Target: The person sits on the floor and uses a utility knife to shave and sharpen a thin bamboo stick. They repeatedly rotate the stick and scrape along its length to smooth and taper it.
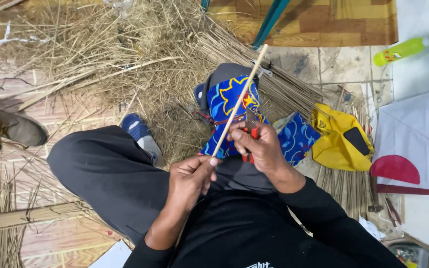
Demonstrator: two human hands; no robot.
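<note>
My left hand (pixel 190 177) grips the lower end of a thin pale bamboo stick (pixel 242 97), which slants up and to the right over my lap. My right hand (pixel 260 145) holds a small red-handled cutting tool (pixel 250 135) against the stick near its lower third. Under both hands a blue patterned cloth (pixel 232 101) with yellow and red shapes lies over my knee. I sit cross-legged in dark trousers and black sleeves.
Dry straw and split sticks (pixel 125 54) cover the floor ahead. Further sticks (pixel 294 87) lie in a bundle to the right, beside a yellow bag (pixel 341 139). A white and pink kite (pixel 418 139) lies at far right, a yellow-green bottle (pixel 405 48) above it. A shoe (pixel 11 129) sits at left.
</note>
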